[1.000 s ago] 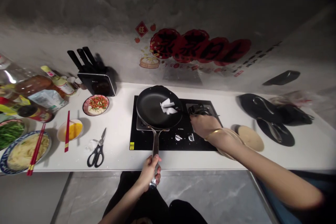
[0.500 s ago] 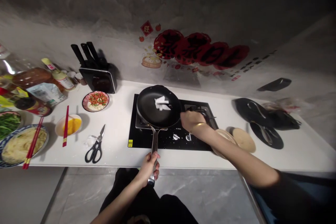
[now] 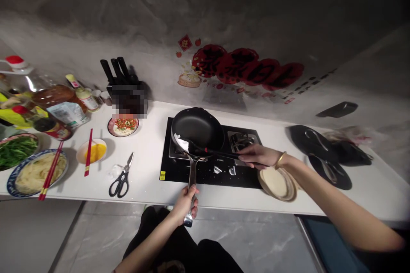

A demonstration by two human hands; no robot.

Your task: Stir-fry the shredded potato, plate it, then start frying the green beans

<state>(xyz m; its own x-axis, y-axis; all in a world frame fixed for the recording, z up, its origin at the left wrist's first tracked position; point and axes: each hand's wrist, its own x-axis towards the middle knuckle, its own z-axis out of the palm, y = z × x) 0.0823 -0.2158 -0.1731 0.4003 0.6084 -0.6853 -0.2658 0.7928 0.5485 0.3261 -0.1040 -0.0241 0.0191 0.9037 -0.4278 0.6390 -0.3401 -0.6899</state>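
Observation:
My left hand (image 3: 186,203) is wrapped round the metal handle of a black frying pan (image 3: 200,126), which is over the left burner of the hob (image 3: 182,173). In my right hand (image 3: 259,155) is a black spatula (image 3: 221,152) with a red band. Its head reaches into the near left part of the pan, beside some crumpled white pieces (image 3: 182,142). What these white pieces are made of I cannot tell. The far part of the pan's inside shows bare black.
Scissors (image 3: 121,177) lie left of the hob. Further left are a bowl of beaten egg (image 3: 96,152), a noodle bowl (image 3: 38,172), greens (image 3: 17,151) and bottles. A knife block (image 3: 128,98) stands behind. Right of the hob is a round wooden container (image 3: 277,183).
My right hand has moved right, and the spatula now shows clearly. The white pieces have shifted from the pan's middle to its near left side. My left hand keeps its grip.

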